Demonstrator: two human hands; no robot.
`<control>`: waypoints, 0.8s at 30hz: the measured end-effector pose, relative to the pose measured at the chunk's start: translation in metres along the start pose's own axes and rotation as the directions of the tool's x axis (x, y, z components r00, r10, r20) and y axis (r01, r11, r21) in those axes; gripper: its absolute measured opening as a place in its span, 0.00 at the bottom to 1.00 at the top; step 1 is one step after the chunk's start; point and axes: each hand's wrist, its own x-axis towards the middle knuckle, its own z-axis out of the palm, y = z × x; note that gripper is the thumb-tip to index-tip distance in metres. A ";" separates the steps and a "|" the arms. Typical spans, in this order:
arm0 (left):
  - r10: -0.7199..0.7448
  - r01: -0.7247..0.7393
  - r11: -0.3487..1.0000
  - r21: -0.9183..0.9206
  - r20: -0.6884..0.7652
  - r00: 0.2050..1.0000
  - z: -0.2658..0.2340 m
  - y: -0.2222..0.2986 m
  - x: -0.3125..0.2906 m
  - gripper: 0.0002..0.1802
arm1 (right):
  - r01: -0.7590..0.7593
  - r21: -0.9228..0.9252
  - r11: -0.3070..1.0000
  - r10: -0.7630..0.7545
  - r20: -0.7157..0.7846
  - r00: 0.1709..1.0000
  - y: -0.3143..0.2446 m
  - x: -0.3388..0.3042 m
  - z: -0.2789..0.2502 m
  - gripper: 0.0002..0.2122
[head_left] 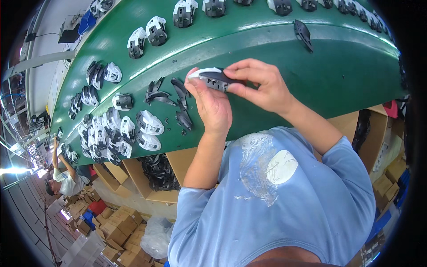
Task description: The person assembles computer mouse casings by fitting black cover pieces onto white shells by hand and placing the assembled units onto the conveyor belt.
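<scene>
My left hand is closed around the white end of a black-and-white computer mouse shell, held above the green table with its slotted side showing. My right hand pinches the black end of the same shell between thumb and fingers, around a dark curved piece there. Left of my left hand lie several loose black curved side pieces. Beyond them a single white-and-black mouse shell rests near a crowded group of white shells.
The green table curves around me. Shells stand in a row along its far side, including one white-and-black shell. A black shell piece lies at the far right. Open cardboard boxes sit below the near edge. Another person works far left.
</scene>
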 end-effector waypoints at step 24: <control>0.115 -0.114 0.993 0.016 -0.031 0.993 0.025 -0.003 0.012 0.39 | 0.217 -0.009 0.976 -0.216 -0.144 0.966 0.021 -0.017 0.008 0.35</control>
